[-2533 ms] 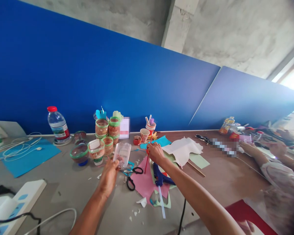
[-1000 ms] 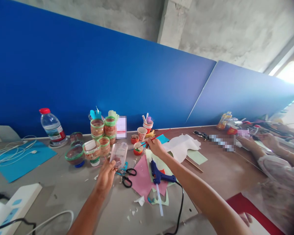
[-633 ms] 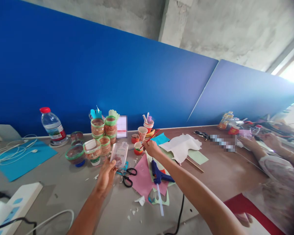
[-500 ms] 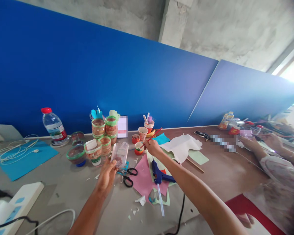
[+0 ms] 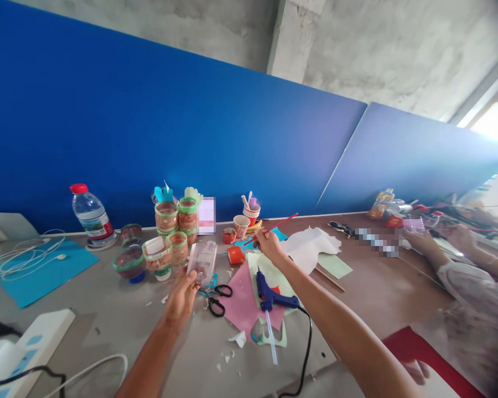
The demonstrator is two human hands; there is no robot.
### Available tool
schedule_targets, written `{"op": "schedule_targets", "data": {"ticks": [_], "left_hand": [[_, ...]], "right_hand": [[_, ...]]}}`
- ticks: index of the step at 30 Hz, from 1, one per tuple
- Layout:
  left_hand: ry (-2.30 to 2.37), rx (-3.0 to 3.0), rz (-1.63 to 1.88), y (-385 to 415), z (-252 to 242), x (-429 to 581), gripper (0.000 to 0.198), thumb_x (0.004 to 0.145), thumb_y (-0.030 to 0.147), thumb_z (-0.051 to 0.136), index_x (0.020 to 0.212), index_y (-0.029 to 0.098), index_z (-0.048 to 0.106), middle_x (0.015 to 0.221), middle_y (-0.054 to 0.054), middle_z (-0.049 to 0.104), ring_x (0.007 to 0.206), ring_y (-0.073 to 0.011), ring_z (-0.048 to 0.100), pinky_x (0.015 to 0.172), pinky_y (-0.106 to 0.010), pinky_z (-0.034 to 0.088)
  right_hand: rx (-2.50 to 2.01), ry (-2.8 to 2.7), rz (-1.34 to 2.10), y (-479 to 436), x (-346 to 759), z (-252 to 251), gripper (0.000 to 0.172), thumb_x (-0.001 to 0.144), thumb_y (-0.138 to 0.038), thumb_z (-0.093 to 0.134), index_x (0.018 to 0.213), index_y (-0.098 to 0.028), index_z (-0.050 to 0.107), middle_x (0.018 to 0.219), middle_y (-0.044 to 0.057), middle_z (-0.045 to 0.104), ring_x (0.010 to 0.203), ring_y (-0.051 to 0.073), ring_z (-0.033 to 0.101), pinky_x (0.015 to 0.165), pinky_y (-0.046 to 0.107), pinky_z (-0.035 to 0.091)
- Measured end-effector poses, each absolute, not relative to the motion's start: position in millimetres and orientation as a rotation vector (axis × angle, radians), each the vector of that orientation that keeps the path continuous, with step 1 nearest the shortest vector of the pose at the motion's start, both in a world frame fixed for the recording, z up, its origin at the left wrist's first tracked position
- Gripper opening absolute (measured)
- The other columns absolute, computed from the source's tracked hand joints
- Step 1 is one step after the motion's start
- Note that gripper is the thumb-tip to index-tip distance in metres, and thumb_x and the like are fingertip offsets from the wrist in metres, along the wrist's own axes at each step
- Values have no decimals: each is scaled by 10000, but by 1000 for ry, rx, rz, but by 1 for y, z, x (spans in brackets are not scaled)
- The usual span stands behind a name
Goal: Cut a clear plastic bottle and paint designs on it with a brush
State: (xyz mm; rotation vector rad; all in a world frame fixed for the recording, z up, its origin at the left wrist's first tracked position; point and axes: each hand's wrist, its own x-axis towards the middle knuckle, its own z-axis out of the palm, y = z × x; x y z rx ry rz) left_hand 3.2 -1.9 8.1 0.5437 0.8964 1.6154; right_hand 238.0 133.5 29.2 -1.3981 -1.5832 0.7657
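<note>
My left hand (image 5: 181, 298) is closed round the lower end of a clear cut plastic bottle piece (image 5: 202, 261), held upright above the table. My right hand (image 5: 270, 245) pinches a thin red brush (image 5: 274, 226), whose handle slants up to the right. A small orange cup (image 5: 235, 255) lies tipped on its side just left of the brush tip. Black-handled scissors (image 5: 217, 298) lie below the bottle piece. A blue glue gun (image 5: 270, 296) rests on pink paper (image 5: 243, 298) under my right forearm.
Decorated cut-bottle cups (image 5: 176, 221), a water bottle (image 5: 90, 214), small paper cups (image 5: 245, 221), white paper (image 5: 309, 246), blue paper (image 5: 37, 271) with white cables, and a power strip (image 5: 29, 342) crowd the table. Another person's hands (image 5: 419, 241) work at the right.
My right hand has drawn the red brush back from the small orange cup and moved right. The cup has tipped onto its side. My left hand still holds the bottle piece.
</note>
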Motion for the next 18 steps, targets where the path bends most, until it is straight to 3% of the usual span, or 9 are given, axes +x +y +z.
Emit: {"op": "schedule_targets", "data": {"ticks": [10, 18], "left_hand": [[872, 548, 1617, 0, 4, 2, 245, 611, 310, 727, 833, 234, 657, 873, -36, 722, 954, -238, 647, 774, -330, 516], [874, 524, 1620, 0, 2, 1, 279, 608, 310, 737, 860, 233, 648, 841, -19, 706, 920, -212, 643, 765, -315, 499]], "right_hand": [[-1359, -1622, 858, 121, 223, 35, 425, 863, -408, 367, 633, -155, 619, 521, 27, 617, 382, 91, 429, 431, 221, 355], [-1445, -1694, 764, 121, 208, 43, 439, 872, -328, 440, 483, -184, 582, 497, 37, 612, 524, 138, 565, 561, 241, 406]]}}
